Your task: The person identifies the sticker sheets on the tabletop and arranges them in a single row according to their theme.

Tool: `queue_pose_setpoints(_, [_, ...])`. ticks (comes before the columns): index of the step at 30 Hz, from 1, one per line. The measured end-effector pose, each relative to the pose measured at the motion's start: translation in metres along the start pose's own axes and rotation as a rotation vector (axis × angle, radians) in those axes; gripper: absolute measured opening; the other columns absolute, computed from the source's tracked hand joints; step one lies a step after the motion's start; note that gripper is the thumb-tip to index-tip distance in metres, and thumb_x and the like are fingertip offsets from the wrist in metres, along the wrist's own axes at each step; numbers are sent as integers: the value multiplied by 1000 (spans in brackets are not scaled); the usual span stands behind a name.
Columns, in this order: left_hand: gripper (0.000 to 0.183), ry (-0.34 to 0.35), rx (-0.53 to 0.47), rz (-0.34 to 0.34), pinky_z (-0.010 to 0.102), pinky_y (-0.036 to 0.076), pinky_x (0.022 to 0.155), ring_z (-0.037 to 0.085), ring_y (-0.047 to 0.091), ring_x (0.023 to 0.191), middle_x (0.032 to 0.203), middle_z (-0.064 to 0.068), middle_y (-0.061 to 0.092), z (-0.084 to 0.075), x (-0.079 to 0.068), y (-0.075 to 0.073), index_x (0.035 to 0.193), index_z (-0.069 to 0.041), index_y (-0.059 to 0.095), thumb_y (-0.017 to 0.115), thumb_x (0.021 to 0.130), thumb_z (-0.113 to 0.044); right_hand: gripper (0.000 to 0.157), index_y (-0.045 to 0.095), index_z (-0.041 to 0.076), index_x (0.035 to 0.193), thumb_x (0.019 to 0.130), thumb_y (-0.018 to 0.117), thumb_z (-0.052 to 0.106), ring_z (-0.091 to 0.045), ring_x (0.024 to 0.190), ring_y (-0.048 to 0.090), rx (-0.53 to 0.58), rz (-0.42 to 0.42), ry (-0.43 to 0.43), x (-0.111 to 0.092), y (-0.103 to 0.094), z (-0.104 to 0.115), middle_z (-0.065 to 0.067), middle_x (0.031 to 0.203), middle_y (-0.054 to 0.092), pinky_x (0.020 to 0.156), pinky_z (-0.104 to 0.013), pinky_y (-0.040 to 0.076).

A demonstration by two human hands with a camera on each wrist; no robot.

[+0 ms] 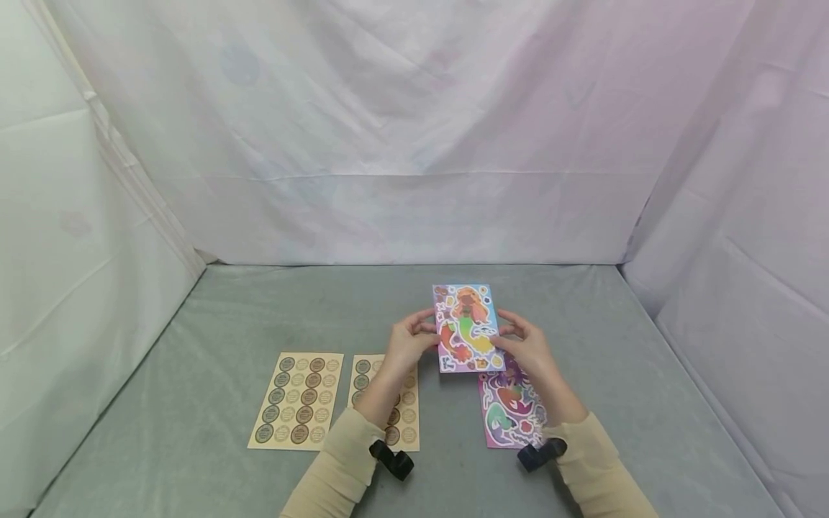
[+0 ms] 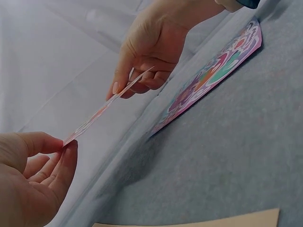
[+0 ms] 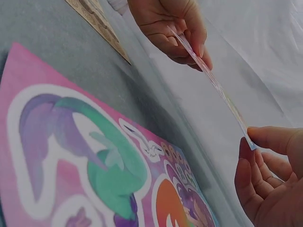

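Observation:
A colourful mermaid sticker sheet (image 1: 468, 327) is held up off the table between both hands. My left hand (image 1: 408, 342) pinches its left edge between thumb and fingers, and my right hand (image 1: 526, 347) pinches the opposite edge. Both wrist views show the sheet edge-on, thin and raised above the cloth. Below the right forearm a second mermaid sticker sheet (image 1: 508, 410), pink and purple, lies flat, partly covered by the hand and the raised sheet. In the right wrist view this lower sheet (image 3: 118, 156) fills the near left.
Two tan sheets of round label stickers lie on the grey cloth-covered table (image 1: 214, 403): the left sheet (image 1: 298, 399) in full sight, the other sheet (image 1: 408, 396) partly behind the left forearm. White curtains (image 1: 414, 129) enclose the back and sides.

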State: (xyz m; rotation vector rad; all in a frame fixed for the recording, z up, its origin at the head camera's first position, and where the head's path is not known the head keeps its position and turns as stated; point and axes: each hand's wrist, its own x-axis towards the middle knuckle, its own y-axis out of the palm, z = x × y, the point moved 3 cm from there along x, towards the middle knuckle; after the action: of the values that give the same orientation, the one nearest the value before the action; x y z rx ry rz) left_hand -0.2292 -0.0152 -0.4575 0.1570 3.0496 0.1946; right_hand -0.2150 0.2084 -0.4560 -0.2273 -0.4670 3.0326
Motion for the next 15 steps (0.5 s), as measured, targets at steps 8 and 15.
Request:
queue_pose_setpoints(8, [54,-21,7,29,44,50,75,20,63,73,90,19,63,1,-5,7,122,-4,53,65,72,10,62,45,20,132,76,71,20,-23,87,53,-21,6,-14,-4,-8,-5,-10,98,57,71,-30,47])
queue_pose_setpoints(15, [52,-16,27,17,34,53,66,19,63,71,84,11,64,4,-7,14,120,-7,56,66,72,9,62,45,17,132,76,71,15,-22,79,57,4,6,-23,-6,-12,-9,-11,96,56,66,-32,51])
